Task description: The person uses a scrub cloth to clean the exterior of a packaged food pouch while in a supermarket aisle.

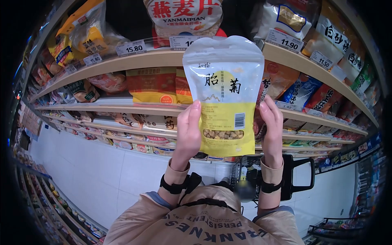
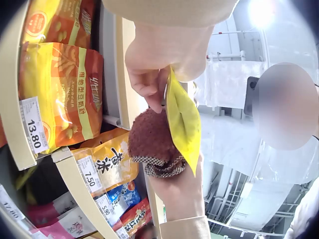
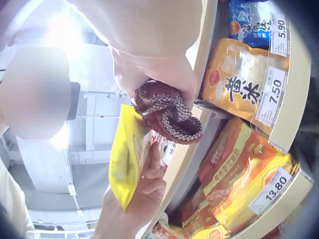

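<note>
A yellow and white pouch point(image 1: 222, 96) is held upright between both hands, its printed face towards the head camera. My left hand point(image 1: 189, 130) pinches its left edge, and the left wrist view shows the bent fingers of that hand point(image 2: 162, 59) at the pouch point(image 2: 183, 119). On the other edge is my right hand point(image 1: 271, 130), thumb on the front. A dark reddish-brown fuzzy item point(image 2: 152, 137) with checked trim point(image 3: 174, 119) lies at the right hand point(image 3: 154, 69), behind the pouch; whether it is worn or held I cannot tell.
Shelves of bagged food with price tags point(image 1: 130, 48) run across the front, a large oatmeal bag point(image 1: 183, 18) on the upper one. A black basket or cart point(image 1: 300, 175) stands below right, near the body. Pale floor tiles point(image 1: 94, 163) lie below; more shelves line the left.
</note>
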The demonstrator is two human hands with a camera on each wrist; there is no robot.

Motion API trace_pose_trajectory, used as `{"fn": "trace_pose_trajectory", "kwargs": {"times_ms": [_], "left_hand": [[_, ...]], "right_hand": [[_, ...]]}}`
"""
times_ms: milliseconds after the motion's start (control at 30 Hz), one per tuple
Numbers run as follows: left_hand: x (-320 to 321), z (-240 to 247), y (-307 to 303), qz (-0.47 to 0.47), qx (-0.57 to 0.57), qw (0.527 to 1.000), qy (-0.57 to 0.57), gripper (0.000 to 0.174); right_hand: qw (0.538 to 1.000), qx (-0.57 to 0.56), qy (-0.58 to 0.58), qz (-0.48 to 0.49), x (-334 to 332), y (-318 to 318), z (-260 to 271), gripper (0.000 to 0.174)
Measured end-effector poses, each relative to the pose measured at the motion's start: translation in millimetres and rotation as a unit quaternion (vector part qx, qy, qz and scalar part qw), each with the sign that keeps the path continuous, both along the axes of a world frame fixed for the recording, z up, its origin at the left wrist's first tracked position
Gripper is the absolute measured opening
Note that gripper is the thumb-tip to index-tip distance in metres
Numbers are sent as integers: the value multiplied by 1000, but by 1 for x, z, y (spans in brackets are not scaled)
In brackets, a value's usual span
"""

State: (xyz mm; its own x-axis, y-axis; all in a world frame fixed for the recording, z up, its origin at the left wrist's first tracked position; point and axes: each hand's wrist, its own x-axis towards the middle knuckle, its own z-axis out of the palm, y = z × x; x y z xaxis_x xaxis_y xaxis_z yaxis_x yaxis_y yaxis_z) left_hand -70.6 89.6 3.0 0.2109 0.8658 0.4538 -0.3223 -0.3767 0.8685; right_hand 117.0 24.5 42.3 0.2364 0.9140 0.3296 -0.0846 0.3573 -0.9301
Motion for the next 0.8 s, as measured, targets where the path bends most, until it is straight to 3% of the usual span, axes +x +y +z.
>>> {"fn": "trace_pose_trajectory", "kwargs": {"times_ms": [200,267,333,367,400,467,500,533,567,633,700,800], "left_hand": [[4,-4,4,1,24,999,37,35],[1,1,4,21,8,998,64,22],[6,13,-6,62,8,997,52,21],[8,16,-9,104,9,994,38,32],[8,17,-9,104,9,994,38,32],[7,19,-9,252,194,938,137,58],[8,23,-14,260,186,938,137,57],[7,26,-16,260,187,938,137,57],[5,27,-17,233,226,929,180,55],[7,29,-20,175,245,931,209,53],[10,29,-22,95,188,966,152,66],[10,17,-18,27,164,979,121,79]], "right_hand": [[999,49,-3,-7,-21,1,4,27],[999,43,0,-13,-19,1,4,25],[998,46,-7,-31,-19,1,3,22],[998,46,-7,-31,-18,1,3,22],[998,47,-14,-47,-17,0,3,22],[997,49,-20,-63,-15,1,1,22],[987,58,-86,-126,-14,1,0,23],[968,67,-151,-188,-14,1,-1,25],[968,68,-151,-188,-15,2,0,25],[898,181,-296,-271,-21,1,3,29],[877,219,-333,-269,-26,-4,9,36],[851,274,-377,-241,-30,-9,14,49]]}}
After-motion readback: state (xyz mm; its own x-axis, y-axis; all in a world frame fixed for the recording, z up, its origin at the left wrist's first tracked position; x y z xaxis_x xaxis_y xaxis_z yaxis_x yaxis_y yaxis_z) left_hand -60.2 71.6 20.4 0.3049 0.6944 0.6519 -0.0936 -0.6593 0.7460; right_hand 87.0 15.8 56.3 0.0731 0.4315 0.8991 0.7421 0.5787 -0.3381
